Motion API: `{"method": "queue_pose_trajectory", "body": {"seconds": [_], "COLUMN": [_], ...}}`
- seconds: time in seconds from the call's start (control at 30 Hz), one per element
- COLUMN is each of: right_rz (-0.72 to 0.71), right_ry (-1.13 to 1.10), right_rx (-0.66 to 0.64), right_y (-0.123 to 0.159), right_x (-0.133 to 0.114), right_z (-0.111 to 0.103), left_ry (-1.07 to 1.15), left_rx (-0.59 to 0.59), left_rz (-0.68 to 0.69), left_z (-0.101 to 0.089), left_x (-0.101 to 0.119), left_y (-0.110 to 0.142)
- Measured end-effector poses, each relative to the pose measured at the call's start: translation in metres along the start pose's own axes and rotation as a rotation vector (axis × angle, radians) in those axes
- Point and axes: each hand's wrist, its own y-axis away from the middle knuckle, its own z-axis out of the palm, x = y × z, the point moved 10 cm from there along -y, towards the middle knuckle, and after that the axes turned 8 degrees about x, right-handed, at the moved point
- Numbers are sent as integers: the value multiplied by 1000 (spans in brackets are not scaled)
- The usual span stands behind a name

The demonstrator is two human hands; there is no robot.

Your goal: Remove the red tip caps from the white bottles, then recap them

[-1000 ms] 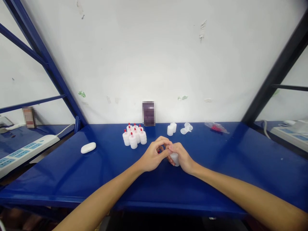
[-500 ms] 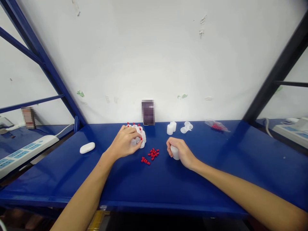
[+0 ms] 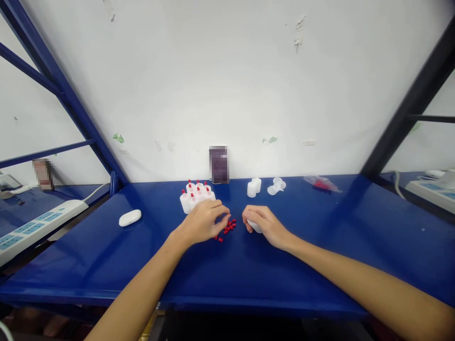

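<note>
My left hand (image 3: 204,220) is over the small red caps (image 3: 231,225), its thumb and index fingertips drawn together in a pinch. Whether a cap sits between those fingertips cannot be made out. Part of the loose pile is hidden under the hand. Wrapped in my closed right hand (image 3: 265,223) is a white plastic bottle (image 3: 254,227), mostly covered by the fingers. Behind my left hand stands a cluster of several white bottles (image 3: 185,203) topped with red caps; my hand hides the front of the group.
Two white containers (image 3: 251,189) stand at the back, beside several clear round lids (image 3: 273,190). Farther right lies a plastic bag (image 3: 322,184) with red pieces. A phone (image 3: 219,165) leans on the wall. A white case (image 3: 130,218) and a power strip (image 3: 42,225) are at left.
My left hand has moved from the bottle cluster toward me and right, to the loose red caps, uncovering more bottles. My right hand still grips its bottle, now tilted more.
</note>
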Motion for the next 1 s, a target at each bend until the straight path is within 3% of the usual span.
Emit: {"method": "queue_pose_trajectory", "body": {"seconds": [0.13, 0.5, 0.57, 0.63, 0.7, 0.77, 0.87, 1.0], "right_rz": [-24, -60, -56, -43, -26, -21, -42, -62], "right_ry": [-5, 74, 87, 74, 30, -21, -71, -87], "right_rx": [-20, 42, 82, 110, 114, 106, 67, 1], "right_y": [0, 0, 0, -1, -2, -2, -2, 0], "right_x": [2, -1, 0, 3, 5, 6, 3, -1], "right_z": [2, -3, -7, -9, -10, -9, -6, 2], "left_ry": [-122, -123, -72, 50, 236, 447, 698, 822], "left_rx": [-151, -211, -159, -16, 180, 296, 262, 207], "left_rz": [6, 5, 6, -30, -141, -277, -377, -402], "left_z": [26, 42, 39, 25, 6, -2, 9, 25], "left_x": [8, 1, 3, 8, 8, 6, 12, 16], "left_y": [-1, -6, -8, -13, -17, -17, -17, -14]}}
